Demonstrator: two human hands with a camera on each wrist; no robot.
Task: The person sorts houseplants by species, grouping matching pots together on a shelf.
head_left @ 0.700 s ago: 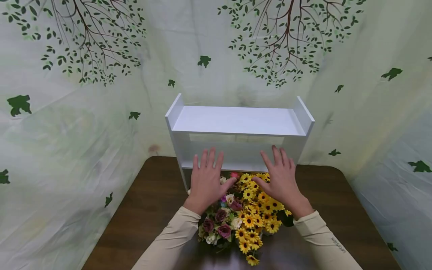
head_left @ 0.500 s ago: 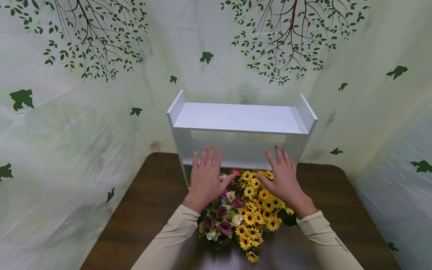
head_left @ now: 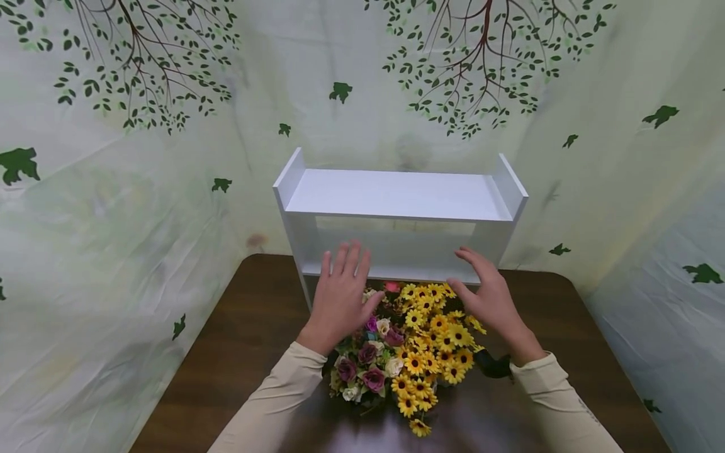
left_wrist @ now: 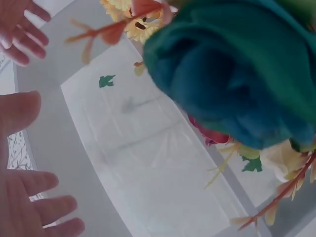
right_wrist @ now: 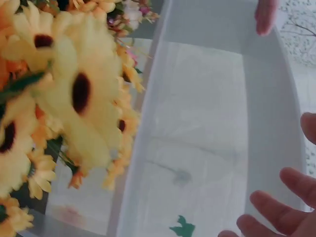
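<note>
Flowers with yellow daisy-like heads and dark centres are trailing in a dense bunch on a dark brown wooden table, close beside a mixed bunch of plum and cream rose-like blooms, both sitting in front of a white shelf unit with raised side panels. The left hand is hovering with straight fingers and thumb spread wide; the right hand is hovering with fingers slightly bent and thumb well apart, and neither is gripping anything. Petals are looking like fabric, so each bunch is probably weighing little up top, its soft heads yielding and its stems flexing. Pinching single heads would be risking a pulled-off bloom; gathering the stems low, nearer the base, is seeming safer. Blooms and leaves are hiding that base, so its weight and slipperiness cannot be told.
</note>
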